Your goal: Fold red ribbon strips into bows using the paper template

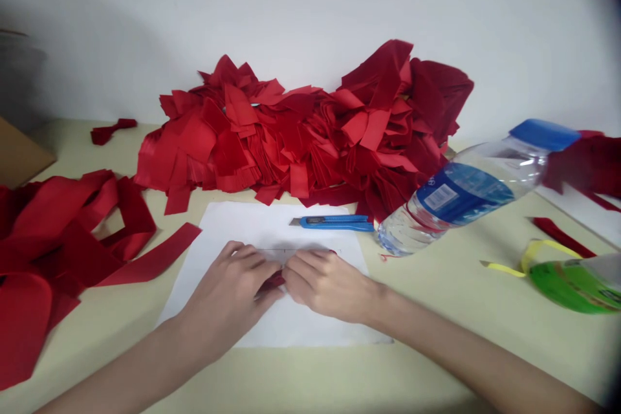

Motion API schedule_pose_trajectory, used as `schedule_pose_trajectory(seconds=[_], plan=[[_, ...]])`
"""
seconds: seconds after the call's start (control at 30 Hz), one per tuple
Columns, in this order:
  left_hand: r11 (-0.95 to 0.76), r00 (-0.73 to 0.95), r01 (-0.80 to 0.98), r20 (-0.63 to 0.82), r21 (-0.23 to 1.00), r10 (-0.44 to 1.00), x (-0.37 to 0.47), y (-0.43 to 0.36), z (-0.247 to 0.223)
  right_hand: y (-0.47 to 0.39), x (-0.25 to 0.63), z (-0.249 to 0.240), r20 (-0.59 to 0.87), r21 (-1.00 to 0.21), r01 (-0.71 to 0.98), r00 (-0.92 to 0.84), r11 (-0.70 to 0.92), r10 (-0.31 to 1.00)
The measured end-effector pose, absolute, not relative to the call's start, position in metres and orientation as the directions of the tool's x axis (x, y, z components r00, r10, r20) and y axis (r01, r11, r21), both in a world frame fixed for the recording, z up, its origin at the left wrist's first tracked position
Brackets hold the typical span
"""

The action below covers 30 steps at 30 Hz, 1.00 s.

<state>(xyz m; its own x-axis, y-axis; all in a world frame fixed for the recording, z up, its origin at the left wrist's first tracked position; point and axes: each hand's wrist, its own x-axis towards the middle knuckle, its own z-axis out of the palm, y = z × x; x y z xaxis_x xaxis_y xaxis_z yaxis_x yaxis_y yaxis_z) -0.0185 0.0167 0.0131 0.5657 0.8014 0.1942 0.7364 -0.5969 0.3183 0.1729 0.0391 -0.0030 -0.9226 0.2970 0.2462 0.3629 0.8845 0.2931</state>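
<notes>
Both of my hands meet over a sheet of white paper [310,333] on the table. My left hand [235,278] is closed, its thumb and fingers pinching a small piece of red ribbon [275,280]. From the other side my right hand [320,281] closes on the same ribbon, knuckles up. Most of the ribbon is hidden by the fingers. A thin marked line runs across the paper just beyond my hands. A blue box cutter [334,223] with its blade tip out lies on the paper's far edge.
Behind the paper, a large heap of cut red ribbon pieces [291,136] rests against the wall. Long loose red ribbon [72,233] lies at left. A water bottle [456,194], a green-labelled container [577,284] and yellow ribbon [528,255] are at right. A cardboard box [22,152] stands far left.
</notes>
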Motion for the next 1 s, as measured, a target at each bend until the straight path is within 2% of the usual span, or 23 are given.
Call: schedule_pose_trajectory(seconds=[0.17,0.27,0.63,0.73,0.83,0.93,1.0], plan=[[-0.657,0.614,0.736,0.246,0.165,0.75,-0.016,0.014,0.009,0.04,0.172,-0.001,0.216,0.292,0.408,-0.909,0.865,0.356],[-0.672,0.637,0.731,0.233,0.119,0.735,-0.015,0.013,0.008,0.041,0.171,0.0,0.227,0.278,0.416,-0.904,0.866,0.361],[-0.646,0.595,0.743,0.273,0.172,0.756,-0.013,0.013,0.008,0.043,0.176,-0.007,0.339,0.193,0.442,-0.868,0.876,0.363],[-0.674,0.607,0.712,0.307,0.199,0.733,-0.015,0.013,0.004,0.043,0.179,-0.005,0.318,0.131,0.431,-0.871,0.893,0.374],[-0.711,0.648,0.688,0.319,0.144,0.691,-0.015,0.012,0.0,0.043,0.182,-0.002,0.287,0.066,0.402,-0.884,0.913,0.368],[-0.727,0.683,0.683,0.284,0.079,0.673,-0.013,0.014,0.004,0.042,0.18,0.006,0.244,0.036,0.413,-0.887,0.91,0.392],[-0.714,0.679,0.69,0.236,0.119,0.695,-0.012,0.018,0.014,0.043,0.179,0.018,0.19,-0.048,0.453,-0.871,0.89,0.453]])
